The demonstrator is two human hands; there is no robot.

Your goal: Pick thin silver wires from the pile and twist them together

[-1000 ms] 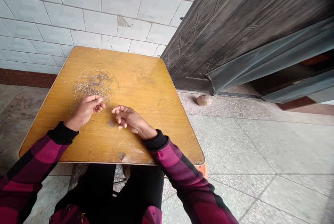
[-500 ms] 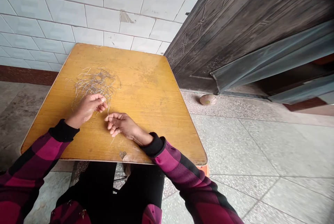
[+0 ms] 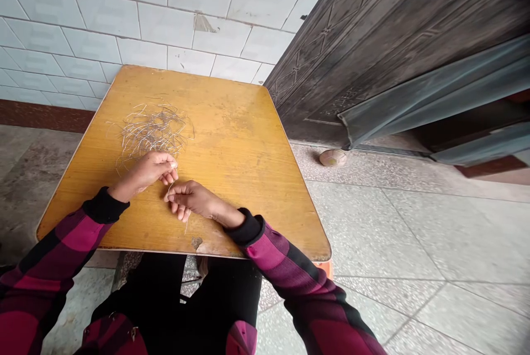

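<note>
got a loose, springy tangle of thin silvery wire (image 3: 155, 130) on a scuffed, orange-brown wood-grain table (image 3: 248, 178). just nearside of the tangle, left hand (image 3: 151, 173) and right hand (image 3: 190, 199) both pinch one skinny, slightly bent silvery strand (image 3: 171, 182).

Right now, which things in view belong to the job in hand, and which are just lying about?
Likely in the job:
left hand and right hand
thin wire between them
wire tangle
table under it

Apparently just about:
rounded object on the floor
dark door
grey-green curtain
</note>
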